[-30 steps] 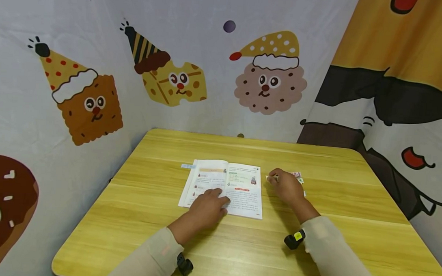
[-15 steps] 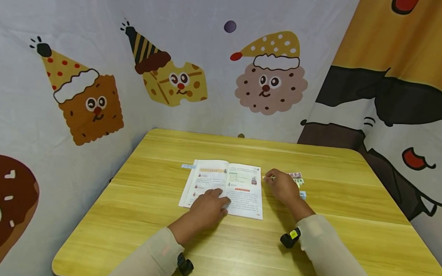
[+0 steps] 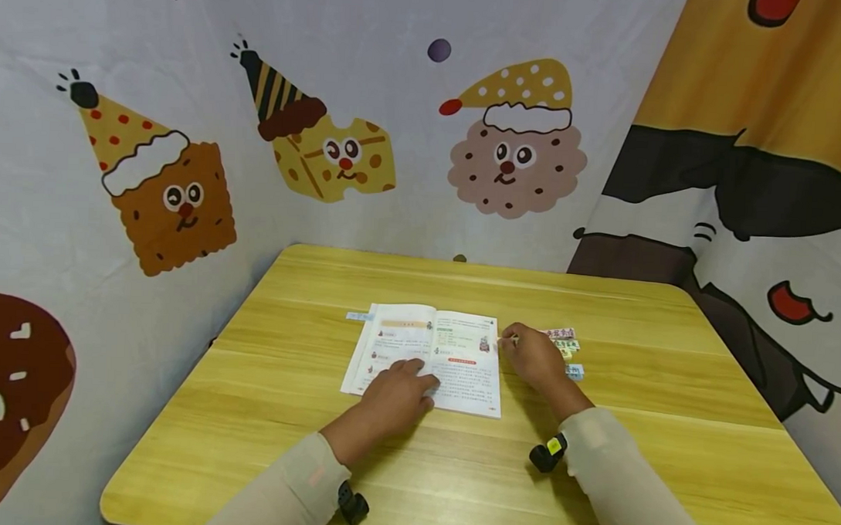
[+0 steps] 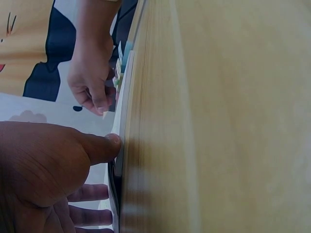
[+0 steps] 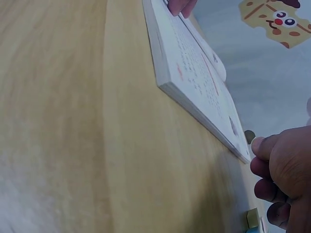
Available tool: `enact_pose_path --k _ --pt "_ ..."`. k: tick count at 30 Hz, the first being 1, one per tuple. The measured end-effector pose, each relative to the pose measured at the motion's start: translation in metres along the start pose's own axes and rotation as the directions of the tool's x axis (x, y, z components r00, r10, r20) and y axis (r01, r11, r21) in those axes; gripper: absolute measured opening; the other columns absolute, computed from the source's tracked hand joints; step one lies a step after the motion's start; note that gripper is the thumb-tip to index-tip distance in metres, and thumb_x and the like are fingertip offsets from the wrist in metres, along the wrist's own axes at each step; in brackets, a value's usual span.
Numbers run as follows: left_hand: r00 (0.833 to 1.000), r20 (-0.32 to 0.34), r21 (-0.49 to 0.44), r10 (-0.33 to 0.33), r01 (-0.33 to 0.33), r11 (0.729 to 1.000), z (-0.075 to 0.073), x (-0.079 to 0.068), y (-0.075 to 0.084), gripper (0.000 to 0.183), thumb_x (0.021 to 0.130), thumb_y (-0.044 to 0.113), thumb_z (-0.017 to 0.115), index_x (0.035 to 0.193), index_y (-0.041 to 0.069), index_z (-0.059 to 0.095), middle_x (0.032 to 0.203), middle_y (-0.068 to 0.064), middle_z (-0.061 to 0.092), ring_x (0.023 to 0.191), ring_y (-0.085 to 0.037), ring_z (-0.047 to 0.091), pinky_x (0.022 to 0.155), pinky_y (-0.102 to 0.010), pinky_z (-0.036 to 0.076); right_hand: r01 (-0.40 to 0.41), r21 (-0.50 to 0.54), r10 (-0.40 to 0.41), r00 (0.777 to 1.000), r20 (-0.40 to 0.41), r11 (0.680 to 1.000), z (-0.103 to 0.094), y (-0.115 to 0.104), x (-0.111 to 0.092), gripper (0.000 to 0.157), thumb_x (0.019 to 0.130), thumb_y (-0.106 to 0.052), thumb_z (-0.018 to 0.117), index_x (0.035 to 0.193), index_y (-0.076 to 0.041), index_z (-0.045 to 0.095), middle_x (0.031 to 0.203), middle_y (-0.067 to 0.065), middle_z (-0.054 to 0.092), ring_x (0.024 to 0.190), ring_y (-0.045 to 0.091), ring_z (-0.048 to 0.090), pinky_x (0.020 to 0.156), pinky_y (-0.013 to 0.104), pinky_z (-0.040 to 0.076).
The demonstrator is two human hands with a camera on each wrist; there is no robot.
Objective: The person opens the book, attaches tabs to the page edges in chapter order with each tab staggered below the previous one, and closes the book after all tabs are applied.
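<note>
An open book [image 3: 465, 384] with printed pages lies on the table. My left hand [image 3: 396, 393] rests on its lower middle with the fingers stretched out, holding the pages flat; the left wrist view shows the thumb [image 4: 104, 147] at the book's near edge. Just off the right page's edge, my right hand [image 3: 534, 355] pinches a small pale paper tab [image 3: 501, 339] between thumb and fingertips. Most of that tab is hidden by the fingers. A light blue tab [image 3: 358, 317] sticks out past the book's upper left edge.
Right of the book, partly behind my right hand, lie several printed tabs: a pink one [image 3: 560, 334], a green one [image 3: 567, 346] and a blue one [image 3: 575, 371]. A cartoon-printed curtain [image 3: 408, 231] stands along the table's [image 3: 281, 458] far edge.
My right hand has moved left toward the book's right edge with the pale tab, uncovering more of the tabs on the table. The left hand has stayed still.
</note>
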State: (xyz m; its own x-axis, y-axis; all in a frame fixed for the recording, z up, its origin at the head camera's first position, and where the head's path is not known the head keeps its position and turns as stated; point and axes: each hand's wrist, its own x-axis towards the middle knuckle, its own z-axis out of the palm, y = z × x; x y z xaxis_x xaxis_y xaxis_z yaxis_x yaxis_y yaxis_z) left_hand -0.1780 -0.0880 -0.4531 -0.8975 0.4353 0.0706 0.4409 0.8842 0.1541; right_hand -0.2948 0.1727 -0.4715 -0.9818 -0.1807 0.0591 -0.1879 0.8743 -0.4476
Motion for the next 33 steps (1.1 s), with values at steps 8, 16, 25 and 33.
enact_pose_path --k 8,16,25,33 --pt "1.0 0.001 0.007 0.001 -0.001 1.0 0.0005 -0.0003 -0.0001 0.034 0.091 0.035 0.062 0.122 0.023 0.062 0.131 -0.011 0.051 0.119 -0.031 0.047 0.089 -0.045 0.044 0.01 -0.023 -0.01 1.0 -0.018 1.0 0.0035 0.0004 -0.0005 0.018 0.093 -0.035 0.057 0.103 -0.021 0.061 0.064 -0.006 0.058 0.051 0.017 0.047 0.045 0.034 0.035" --pt "1.0 -0.01 -0.007 -0.001 0.001 1.0 0.0002 -0.0002 0.0004 0.033 0.09 0.033 0.063 0.121 0.022 0.063 0.13 -0.011 0.052 0.118 -0.031 0.048 0.088 -0.045 0.044 0.013 -0.031 -0.013 1.0 -0.014 0.999 0.0051 0.0006 -0.0001 0.019 0.093 -0.035 0.058 0.103 -0.019 0.062 0.066 -0.005 0.059 0.052 0.017 0.048 0.045 0.034 0.035" --pt "1.0 -0.006 0.006 -0.001 0.001 1.0 0.0021 0.0 -0.0015 0.033 0.09 0.034 0.062 0.121 0.023 0.063 0.13 -0.011 0.052 0.118 -0.031 0.048 0.088 -0.044 0.044 0.004 -0.054 -0.005 1.0 -0.026 0.999 0.0084 0.0006 0.0036 0.019 0.093 -0.036 0.057 0.103 -0.02 0.061 0.072 -0.003 0.062 0.054 0.016 0.05 0.046 0.033 0.036" --pt "1.0 -0.002 0.003 -0.01 0.01 1.0 0.0031 0.0009 -0.0013 0.033 0.09 0.034 0.063 0.121 0.024 0.063 0.13 -0.01 0.052 0.118 -0.031 0.047 0.089 -0.045 0.043 0.0 -0.054 0.0 1.0 -0.01 0.999 0.0103 0.0013 0.0055 0.022 0.094 -0.037 0.056 0.106 -0.019 0.06 0.063 -0.004 0.057 0.051 0.017 0.048 0.043 0.033 0.034"
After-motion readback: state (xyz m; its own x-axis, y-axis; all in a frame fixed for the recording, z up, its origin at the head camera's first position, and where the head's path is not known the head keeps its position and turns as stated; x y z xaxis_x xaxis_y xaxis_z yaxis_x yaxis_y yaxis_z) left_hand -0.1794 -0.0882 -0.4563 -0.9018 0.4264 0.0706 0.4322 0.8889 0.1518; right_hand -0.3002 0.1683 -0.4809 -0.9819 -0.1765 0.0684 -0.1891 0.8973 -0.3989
